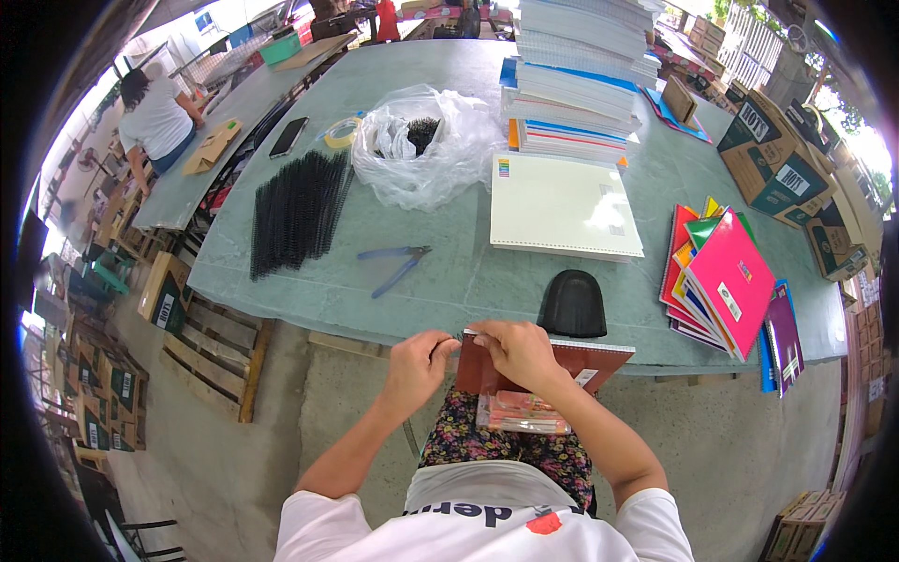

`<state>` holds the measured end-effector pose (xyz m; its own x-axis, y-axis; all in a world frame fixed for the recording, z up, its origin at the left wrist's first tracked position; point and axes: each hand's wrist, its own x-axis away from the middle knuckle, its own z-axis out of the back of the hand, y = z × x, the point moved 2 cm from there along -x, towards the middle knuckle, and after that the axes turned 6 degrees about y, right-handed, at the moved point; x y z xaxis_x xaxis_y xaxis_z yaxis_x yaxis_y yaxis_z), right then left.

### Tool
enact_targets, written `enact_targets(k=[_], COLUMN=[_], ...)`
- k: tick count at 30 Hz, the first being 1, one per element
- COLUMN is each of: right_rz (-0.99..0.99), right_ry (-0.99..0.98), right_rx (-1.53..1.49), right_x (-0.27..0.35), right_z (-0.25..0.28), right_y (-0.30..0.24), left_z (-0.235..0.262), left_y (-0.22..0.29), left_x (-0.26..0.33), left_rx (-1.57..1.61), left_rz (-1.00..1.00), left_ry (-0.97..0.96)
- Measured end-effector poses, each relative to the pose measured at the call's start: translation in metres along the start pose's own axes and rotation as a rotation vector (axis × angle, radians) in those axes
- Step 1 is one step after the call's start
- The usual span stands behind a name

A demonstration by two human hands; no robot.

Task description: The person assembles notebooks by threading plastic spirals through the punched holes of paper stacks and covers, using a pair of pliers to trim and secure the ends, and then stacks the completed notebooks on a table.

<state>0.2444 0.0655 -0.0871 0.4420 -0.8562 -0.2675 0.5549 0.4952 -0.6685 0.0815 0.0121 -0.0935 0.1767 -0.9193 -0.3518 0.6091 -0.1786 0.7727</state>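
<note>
Notebook: brown-covered notebook (562, 363) lies across my lap at lower centre of the frame, its punched edge turned up toward the table so I can reach the holes.
Right hand: my right hand (518, 351) lies flat over the cover, fingers curled onto the top edge, pinning the book so it won't slide.
Left hand: my left hand (417, 361) is pinched narrow at the book's upper left corner, fingertips closed on something at the binding end; too small to tell exactly what.
Packet: a clear-wrapped packet (522, 413) rests on my lap just below the notebook, out of the way.
Coils: black spiral coils (298, 212) laid in a row at centre left of the table, within reach.
Pliers: blue-handled pliers (397, 265) just beside the coils, near the table's front edge.
Bag: clear plastic bag (426, 140) holds more black coils, upper centre.
Stock: tall stack of notebooks (581, 75) at top; coloured notebooks (726, 281) fanned at right.
Table: green table (449, 290) keeps everything in front of me.
</note>
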Motion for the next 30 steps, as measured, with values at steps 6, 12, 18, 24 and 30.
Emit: enact_targets(k=[6,12,18,24,30], right_rz=[0.121,0.302,0.192,0.174,0.1], right_ry=[0.053,0.132,0.181,0.132,0.025], right_rx=[-0.016,-0.004,-0.018,0.02,0.139], right_x=[0.003,0.009,0.004,-0.003,-0.001], right_z=[-0.002,0.0,-0.003,-0.009,-0.01], right_y=[0.002,-0.008,-0.001,0.0,-0.003], left_z=[0.001,0.013,0.022,0.024,0.019], left_y=[0.0,-0.003,-0.014,-0.006,-0.012], left_x=[-0.001,-0.014,-0.024,-0.04,-0.043], left_rx=[0.0,-0.02,0.075,0.104,0.003], left_rz=[-0.091,0.058,0.07,0.104,-0.059], left_ry=[0.043,-0.294,-0.326,-0.377,-0.388])
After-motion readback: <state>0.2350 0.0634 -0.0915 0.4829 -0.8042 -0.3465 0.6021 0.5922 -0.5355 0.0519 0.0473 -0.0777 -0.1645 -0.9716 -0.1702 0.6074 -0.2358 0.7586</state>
